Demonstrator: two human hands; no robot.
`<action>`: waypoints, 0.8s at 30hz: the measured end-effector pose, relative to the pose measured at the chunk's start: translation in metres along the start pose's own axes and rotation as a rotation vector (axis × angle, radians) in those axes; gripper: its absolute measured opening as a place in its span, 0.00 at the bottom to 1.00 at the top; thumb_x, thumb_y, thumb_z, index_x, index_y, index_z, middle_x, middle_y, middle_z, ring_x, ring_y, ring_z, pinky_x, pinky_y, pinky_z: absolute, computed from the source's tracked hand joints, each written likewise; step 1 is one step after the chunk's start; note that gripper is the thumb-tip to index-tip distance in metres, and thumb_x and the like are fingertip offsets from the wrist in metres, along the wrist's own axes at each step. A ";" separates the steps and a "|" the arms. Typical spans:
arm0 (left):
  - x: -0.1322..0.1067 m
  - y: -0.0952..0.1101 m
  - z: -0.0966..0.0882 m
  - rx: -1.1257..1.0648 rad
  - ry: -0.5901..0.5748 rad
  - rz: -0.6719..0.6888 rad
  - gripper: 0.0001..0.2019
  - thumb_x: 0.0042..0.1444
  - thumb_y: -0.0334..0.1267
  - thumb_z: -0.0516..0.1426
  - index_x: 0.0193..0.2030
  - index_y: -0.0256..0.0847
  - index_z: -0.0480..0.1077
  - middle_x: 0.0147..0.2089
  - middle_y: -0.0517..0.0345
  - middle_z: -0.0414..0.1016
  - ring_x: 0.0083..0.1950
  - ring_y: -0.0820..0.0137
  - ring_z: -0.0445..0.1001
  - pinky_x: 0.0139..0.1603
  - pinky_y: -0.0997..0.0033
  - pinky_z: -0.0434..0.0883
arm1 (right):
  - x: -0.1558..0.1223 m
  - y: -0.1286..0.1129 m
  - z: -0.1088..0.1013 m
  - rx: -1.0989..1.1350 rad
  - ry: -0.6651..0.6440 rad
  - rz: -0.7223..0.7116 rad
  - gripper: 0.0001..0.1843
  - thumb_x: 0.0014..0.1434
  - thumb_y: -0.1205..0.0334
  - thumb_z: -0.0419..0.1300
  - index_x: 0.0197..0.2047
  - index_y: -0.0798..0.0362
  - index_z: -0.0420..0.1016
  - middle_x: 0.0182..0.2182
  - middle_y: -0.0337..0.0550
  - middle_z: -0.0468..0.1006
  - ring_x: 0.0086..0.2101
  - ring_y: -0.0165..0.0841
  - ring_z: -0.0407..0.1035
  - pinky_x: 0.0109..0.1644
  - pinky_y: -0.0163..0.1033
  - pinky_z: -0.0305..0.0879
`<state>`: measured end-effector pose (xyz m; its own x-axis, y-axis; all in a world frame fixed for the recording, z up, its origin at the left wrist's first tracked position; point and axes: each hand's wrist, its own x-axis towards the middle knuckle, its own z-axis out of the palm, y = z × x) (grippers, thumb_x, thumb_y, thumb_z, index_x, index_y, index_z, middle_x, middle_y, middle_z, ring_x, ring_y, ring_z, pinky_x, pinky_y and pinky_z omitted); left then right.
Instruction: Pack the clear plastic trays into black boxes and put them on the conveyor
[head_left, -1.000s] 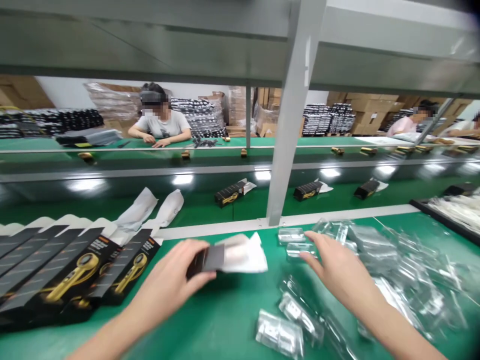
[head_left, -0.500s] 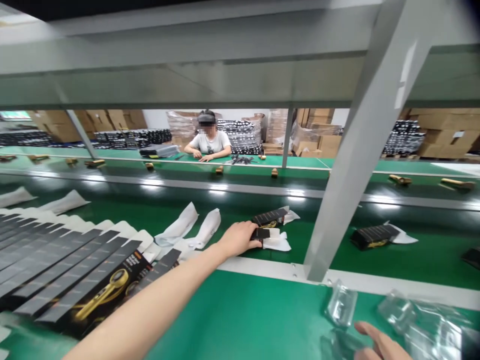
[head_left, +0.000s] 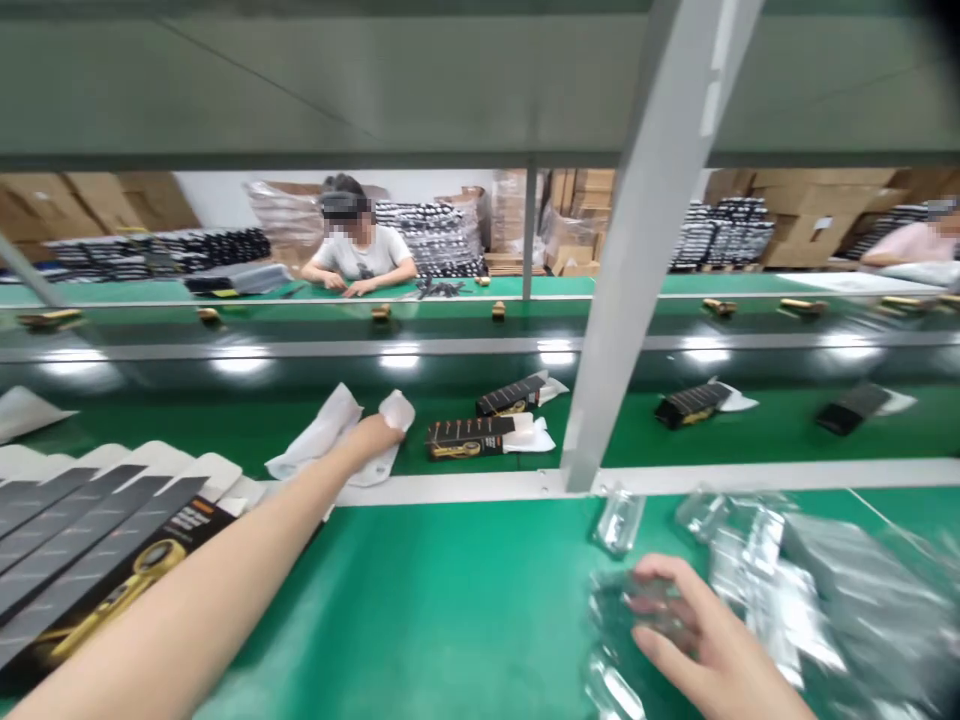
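My left hand (head_left: 375, 437) reaches across to the far green belt. Its fingers close on a white pouch (head_left: 397, 412), partly hidden by the hand. Another white pouch (head_left: 319, 435) lies just left of it. Right of the hand, a black printed box (head_left: 469, 438) rests on its side with white wrapping sticking out of its end. At lower right, the thumb and curled fingers of my right hand (head_left: 694, 625) are around a clear plastic tray (head_left: 611, 600), blurred by motion. Clear trays (head_left: 619, 520) lie around that hand.
A row of black boxes (head_left: 112, 560) with open white flaps fills the left side. A slanted metal post (head_left: 622, 260) rises from the rail (head_left: 465, 488) between table and belt. More boxes (head_left: 690, 402) lie on the belt. A person (head_left: 360, 245) sits opposite.
My left hand has let go of the black box and moved left to the white pouch. My right hand has come further into view, around a clear tray. The view has shifted right.
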<state>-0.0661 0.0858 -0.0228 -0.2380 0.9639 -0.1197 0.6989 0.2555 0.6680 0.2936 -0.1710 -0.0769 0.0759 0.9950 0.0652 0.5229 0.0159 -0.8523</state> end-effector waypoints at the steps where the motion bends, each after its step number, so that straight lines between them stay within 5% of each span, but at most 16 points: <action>1: -0.005 0.002 -0.001 -0.082 -0.039 -0.027 0.11 0.59 0.40 0.55 0.43 0.34 0.68 0.38 0.58 0.71 0.34 0.72 0.72 0.34 0.69 0.72 | -0.002 -0.001 -0.005 -0.145 -0.034 -0.026 0.13 0.58 0.57 0.52 0.47 0.44 0.63 0.46 0.44 0.71 0.36 0.36 0.74 0.37 0.39 0.73; 6: -0.045 0.022 -0.019 -0.542 -0.229 -0.045 0.07 0.56 0.32 0.56 0.42 0.36 0.64 0.33 0.61 0.70 0.28 0.75 0.72 0.30 0.71 0.73 | -0.011 0.009 -0.019 -0.720 -0.036 -0.349 0.07 0.59 0.65 0.54 0.42 0.48 0.68 0.49 0.48 0.68 0.47 0.44 0.68 0.46 0.50 0.69; 11: -0.131 0.031 -0.030 -0.817 -0.381 -0.060 0.10 0.54 0.41 0.58 0.33 0.39 0.62 0.23 0.64 0.64 0.18 0.75 0.65 0.16 0.75 0.65 | -0.010 0.005 -0.016 -0.799 0.001 -0.440 0.06 0.62 0.67 0.52 0.33 0.51 0.66 0.43 0.49 0.70 0.43 0.42 0.68 0.45 0.50 0.68; 14: -0.189 0.026 -0.025 -0.965 -0.512 -0.111 0.15 0.56 0.50 0.55 0.40 0.39 0.66 0.30 0.58 0.70 0.29 0.68 0.74 0.30 0.65 0.74 | -0.013 -0.012 -0.026 -0.792 0.060 -0.464 0.08 0.65 0.63 0.49 0.33 0.50 0.64 0.46 0.51 0.69 0.51 0.45 0.63 0.49 0.52 0.65; 17: -0.235 0.020 -0.016 -1.120 -0.625 -0.245 0.14 0.57 0.46 0.55 0.42 0.36 0.68 0.37 0.52 0.72 0.39 0.60 0.75 0.41 0.58 0.74 | -0.018 -0.025 -0.033 -0.784 0.085 -0.495 0.08 0.67 0.60 0.46 0.37 0.48 0.63 0.43 0.46 0.71 0.56 0.43 0.57 0.50 0.51 0.62; 21: -0.268 0.011 -0.006 -1.198 -0.573 -0.324 0.12 0.54 0.43 0.58 0.38 0.34 0.68 0.34 0.54 0.70 0.33 0.64 0.74 0.30 0.65 0.73 | -0.020 -0.019 -0.025 -0.838 0.060 -0.504 0.09 0.66 0.63 0.46 0.34 0.48 0.63 0.37 0.44 0.74 0.50 0.42 0.65 0.45 0.47 0.64; 24: -0.276 0.003 -0.001 -1.223 -0.527 -0.318 0.13 0.52 0.43 0.61 0.36 0.36 0.68 0.35 0.56 0.69 0.31 0.68 0.72 0.27 0.70 0.71 | -0.018 -0.010 -0.017 -0.882 0.096 -0.498 0.09 0.65 0.64 0.48 0.31 0.51 0.63 0.44 0.50 0.72 0.51 0.47 0.63 0.45 0.51 0.62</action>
<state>0.0008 -0.1799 0.0133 0.2002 0.8611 -0.4674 -0.4387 0.5054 0.7431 0.3016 -0.1910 -0.0608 -0.2735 0.8824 0.3828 0.9506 0.3088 -0.0325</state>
